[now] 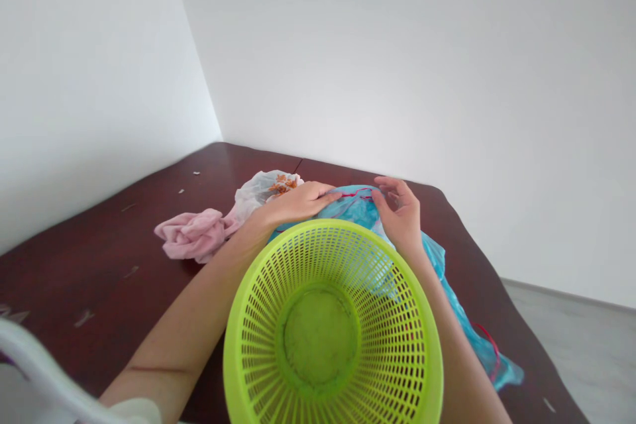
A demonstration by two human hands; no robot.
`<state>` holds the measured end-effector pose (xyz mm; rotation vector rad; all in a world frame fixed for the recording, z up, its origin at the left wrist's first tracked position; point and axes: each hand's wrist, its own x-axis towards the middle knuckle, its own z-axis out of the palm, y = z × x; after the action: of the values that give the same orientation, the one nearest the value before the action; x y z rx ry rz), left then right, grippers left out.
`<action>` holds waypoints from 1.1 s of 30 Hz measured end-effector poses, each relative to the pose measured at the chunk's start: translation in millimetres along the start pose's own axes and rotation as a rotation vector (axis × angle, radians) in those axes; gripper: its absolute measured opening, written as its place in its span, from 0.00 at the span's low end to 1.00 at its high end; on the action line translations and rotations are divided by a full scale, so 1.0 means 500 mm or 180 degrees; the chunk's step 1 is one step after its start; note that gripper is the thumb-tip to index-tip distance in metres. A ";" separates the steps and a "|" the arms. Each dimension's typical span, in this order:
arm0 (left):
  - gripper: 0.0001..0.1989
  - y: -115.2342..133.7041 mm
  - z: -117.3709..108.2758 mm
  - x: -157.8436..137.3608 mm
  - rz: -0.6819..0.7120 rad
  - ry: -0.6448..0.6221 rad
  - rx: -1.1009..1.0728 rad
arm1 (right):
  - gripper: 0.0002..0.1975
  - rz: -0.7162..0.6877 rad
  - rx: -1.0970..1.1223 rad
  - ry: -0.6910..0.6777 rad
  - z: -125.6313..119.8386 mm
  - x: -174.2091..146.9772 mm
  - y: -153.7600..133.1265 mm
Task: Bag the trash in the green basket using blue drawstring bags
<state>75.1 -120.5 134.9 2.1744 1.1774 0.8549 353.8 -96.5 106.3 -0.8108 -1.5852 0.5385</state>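
Green basket [320,338] nearest, mouth toward the wearer, between the forearms; its support is out of sight. Presumably parked there to leave both hands free. Blue bag [352,211] lies beyond it on the dark table [99,238], a loose length trailing right, past the right forearm. Left hand [311,199] pinches the bag's edge, likely to steady the thin film. Right hand [400,209] is at the red string [355,194], fingers loosely curled and apart; cannot tell whether it grips. Pink cloth [193,235] sits bunched left, touching a whitish bag [253,193] with orange bits. Wall [397,79] behind.
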 end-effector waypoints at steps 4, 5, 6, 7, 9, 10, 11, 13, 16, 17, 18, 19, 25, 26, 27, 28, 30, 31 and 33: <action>0.26 0.005 0.005 -0.001 0.0053 0.0205 -0.0252 | 0.07 -0.0066 -0.0066 -0.0589 -0.004 -0.003 -0.007; 0.26 0.006 0.007 -0.002 0.0072 0.0217 -0.0319 | 0.06 0.0001 -0.0036 -0.0700 -0.004 -0.003 -0.006; 0.26 0.008 0.008 -0.002 0.0091 0.0214 -0.0386 | 0.06 0.0070 -0.0006 -0.0770 -0.003 -0.003 -0.004; 0.27 0.009 0.010 -0.002 0.0098 0.0206 -0.0472 | 0.07 0.0134 0.0027 -0.0804 -0.002 -0.003 -0.002; 0.27 0.010 0.012 -0.002 0.0064 0.0178 -0.0688 | 0.11 0.0260 0.0114 -0.0837 0.000 -0.003 -0.002; 0.26 0.011 0.012 -0.002 0.0029 0.0169 -0.0777 | 0.13 0.0331 0.0178 -0.0852 0.002 -0.003 -0.004; 0.26 0.012 0.013 -0.002 -0.0003 0.0175 -0.0820 | 0.16 0.0420 0.0236 -0.0887 0.003 -0.004 -0.007; 0.22 0.013 0.014 -0.001 0.0008 0.0253 -0.0727 | 0.20 0.0667 0.0284 -0.1032 0.005 -0.009 -0.016; 0.17 0.014 0.014 0.003 0.0146 0.0395 -0.0570 | 0.17 0.1119 0.0292 -0.1423 0.009 -0.018 -0.026; 0.17 0.013 0.014 0.005 0.0159 0.0445 -0.0623 | 0.15 0.1209 0.0291 -0.1546 0.009 -0.021 -0.026; 0.19 0.011 0.014 0.007 0.0139 0.0527 -0.0719 | 0.13 0.1246 0.0280 -0.1624 0.008 -0.022 -0.023; 0.21 0.008 0.013 0.009 0.0087 0.0651 -0.0825 | 0.12 0.1235 0.0240 -0.1648 0.006 -0.022 -0.018; 0.32 -0.022 0.008 0.024 -0.0348 0.1881 -0.1488 | 0.09 0.0945 -0.0051 -0.1306 -0.022 0.004 0.042; 0.33 -0.026 0.006 0.026 -0.0369 0.2058 -0.1617 | 0.08 0.0914 -0.0078 -0.1185 -0.028 0.009 0.050; 0.33 -0.029 0.003 0.027 -0.0364 0.2203 -0.1723 | 0.09 0.0888 -0.0112 -0.1009 -0.033 0.013 0.056; 0.33 -0.031 0.000 0.028 -0.0344 0.2307 -0.1799 | 0.10 0.0879 -0.0137 -0.0774 -0.038 0.017 0.059; 0.33 -0.034 -0.008 0.027 -0.0320 0.2396 -0.1872 | 0.17 0.0917 0.0009 -0.0199 -0.048 0.021 0.060; 0.33 -0.035 -0.013 0.026 -0.0348 0.2400 -0.1891 | 0.21 0.0948 0.0244 0.0098 -0.053 0.022 0.058; 0.33 -0.036 -0.020 0.024 -0.0463 0.2389 -0.1939 | 0.25 0.0938 0.0895 0.0595 -0.063 0.023 0.049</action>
<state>63.5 -100.0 132.6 1.2782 1.1536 1.7710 389.1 -75.2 101.5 -0.8566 -1.1925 0.8516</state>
